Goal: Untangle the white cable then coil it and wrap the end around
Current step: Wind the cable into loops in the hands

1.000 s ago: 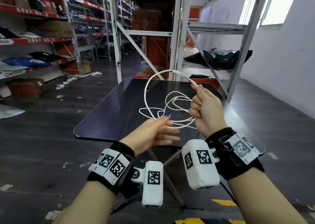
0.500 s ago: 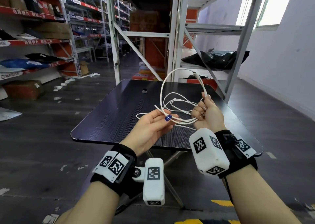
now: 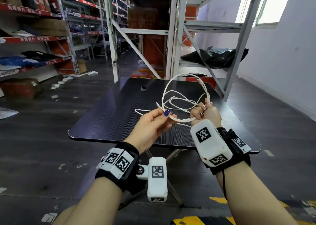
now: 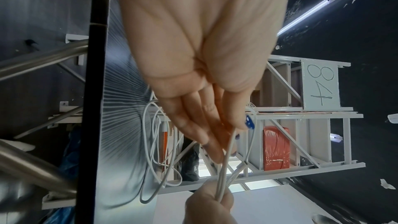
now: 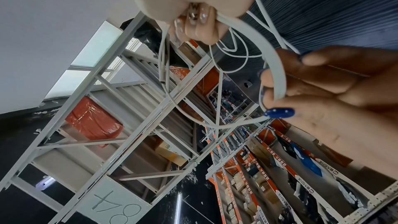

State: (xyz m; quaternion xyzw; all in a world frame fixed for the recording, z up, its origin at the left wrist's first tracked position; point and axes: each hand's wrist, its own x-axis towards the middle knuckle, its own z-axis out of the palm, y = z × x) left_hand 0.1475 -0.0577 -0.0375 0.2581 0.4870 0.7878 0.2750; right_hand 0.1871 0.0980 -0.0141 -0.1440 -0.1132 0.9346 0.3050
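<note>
The white cable [image 3: 181, 119] hangs in loose loops between both hands above the black table [image 3: 111, 118]. My left hand [image 3: 168, 117] pinches a few strands between the thumb and the fingers, palm up. My right hand [image 3: 203, 111] is a fist gripping the gathered strands, and a tall loop arches up from it. In the left wrist view the left hand [image 4: 228, 135] pinches the cable [image 4: 223, 173], which runs down into the right hand [image 4: 208, 200]. The right wrist view shows the right hand [image 5: 200, 26] curled round the cable [image 5: 277, 60], which bends over to the left hand [image 5: 280, 101].
A small dark ring-shaped object [image 3: 143, 88] sits at the table's far left part. White metal racks [image 3: 172, 36] stand just behind the table, one shelf bearing a black bag [image 3: 217, 57]. Stocked shelves line the left aisle, and paper scraps litter the floor.
My right hand has dropped lower and turned, still gripping the strands. My left hand has gone from touching the loops to pinching them, and the loops are drawn closer together.
</note>
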